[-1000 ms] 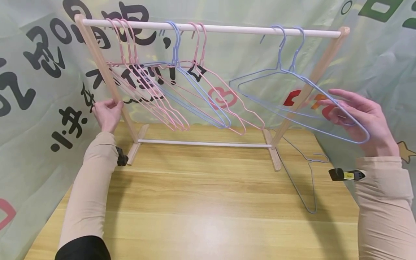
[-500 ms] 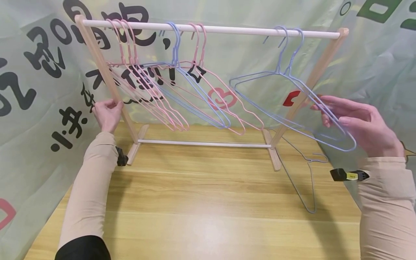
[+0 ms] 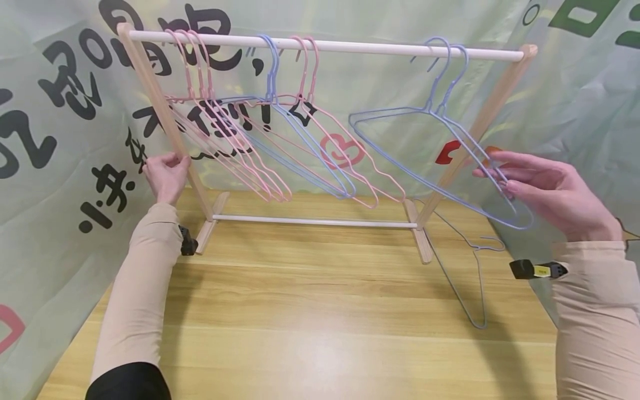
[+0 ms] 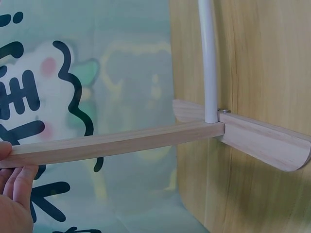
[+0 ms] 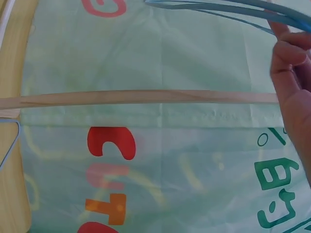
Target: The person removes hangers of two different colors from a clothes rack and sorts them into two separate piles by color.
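My left hand (image 3: 167,175) grips the left wooden post (image 3: 159,105) of a small clothes rack. In the left wrist view, the thumb lies over that post (image 4: 107,147) and the fingers under it. Two blue hangers (image 3: 429,106) hang near the right end of the rack's white rail (image 3: 370,46). My right hand (image 3: 555,191) pinches their right arms between thumb and fingers. The right wrist view shows the blue wires (image 5: 233,8) close together at the fingers, partly out of frame.
Three pink hangers (image 3: 210,95) hang at left, then blue ones (image 3: 270,83) and two pink ones (image 3: 312,100). Another hanger (image 3: 479,247) lies on the wooden table (image 3: 300,311) beside the right foot (image 3: 419,236). A printed cloth (image 3: 575,100) stands behind.
My right hand has come slightly left and closed on the blue hangers. Their right ends have swung left and together, and their hooks sit closer on the rail. The left hand stays put.
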A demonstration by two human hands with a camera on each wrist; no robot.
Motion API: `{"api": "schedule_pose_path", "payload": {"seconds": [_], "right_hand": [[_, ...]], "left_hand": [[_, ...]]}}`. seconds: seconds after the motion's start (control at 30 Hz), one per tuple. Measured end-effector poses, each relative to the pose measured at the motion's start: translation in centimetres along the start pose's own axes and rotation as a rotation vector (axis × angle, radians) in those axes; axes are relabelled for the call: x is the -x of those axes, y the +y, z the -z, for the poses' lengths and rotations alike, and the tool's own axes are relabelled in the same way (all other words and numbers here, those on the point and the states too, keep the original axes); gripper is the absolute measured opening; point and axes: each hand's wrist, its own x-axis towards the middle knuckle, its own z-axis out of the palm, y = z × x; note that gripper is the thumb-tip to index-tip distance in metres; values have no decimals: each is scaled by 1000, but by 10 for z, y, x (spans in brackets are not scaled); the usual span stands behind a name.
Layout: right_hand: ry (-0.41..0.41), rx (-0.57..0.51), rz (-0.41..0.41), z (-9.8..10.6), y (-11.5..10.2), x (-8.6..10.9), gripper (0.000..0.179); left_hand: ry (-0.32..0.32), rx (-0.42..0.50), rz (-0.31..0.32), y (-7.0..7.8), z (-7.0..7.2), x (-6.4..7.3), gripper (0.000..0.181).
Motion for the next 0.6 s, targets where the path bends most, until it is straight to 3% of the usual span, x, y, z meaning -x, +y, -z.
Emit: {"api": "schedule_pose_path", "payload": {"seconds": [0.2,0.4,0.47,0.6], "right_hand": [[36,10,-80,0,1,-4,49],[106,91,-157,3,-1,-5,41],[144,188,-198,5,-2,-4,33],[171,495,-300,6,-4,-6,19]], "left_hand": [[8,3,-6,0,0,1,34],[-4,1,1,0,-1,0,36],[-7,-1,2,0,-1,0,37],[-3,-1,-1,0,-1,0,37]]}}
